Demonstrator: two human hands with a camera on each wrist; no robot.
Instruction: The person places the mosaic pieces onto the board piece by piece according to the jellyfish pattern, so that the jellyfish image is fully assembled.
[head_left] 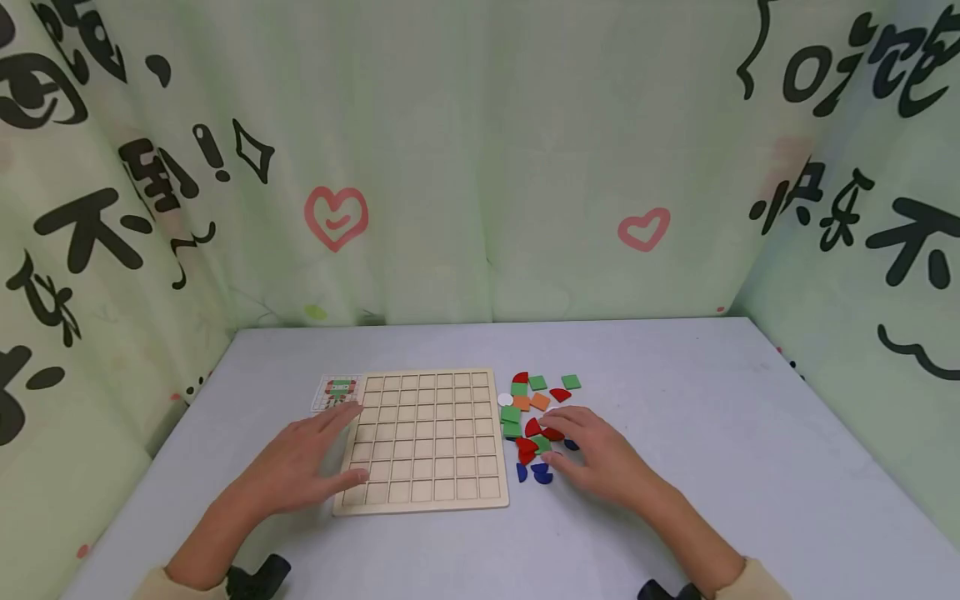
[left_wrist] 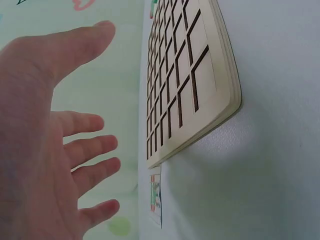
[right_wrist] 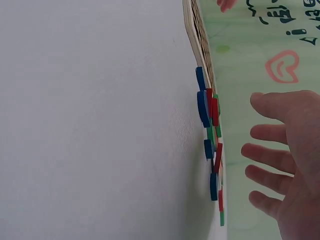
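Observation:
A wooden grid board [head_left: 423,442] with square recesses lies flat on the table. My left hand [head_left: 311,458] hovers at its left edge, fingers spread and holding nothing; the left wrist view shows the palm apart from the board [left_wrist: 195,100]. Right of the board lies a loose pile of flat pieces: green squares [head_left: 512,414], orange squares [head_left: 539,402], red quarter-round pieces [head_left: 527,450], blue half-round pieces [head_left: 543,477] and a white round piece [head_left: 506,400]. Over the right side of this pile is my right hand [head_left: 600,454], its fingers relaxed and empty.
A small printed card [head_left: 335,392] with a green and red figure lies by the board's upper left corner. The white table [head_left: 660,358] is enclosed by pale green curtains [head_left: 480,167] with black writing and red hearts.

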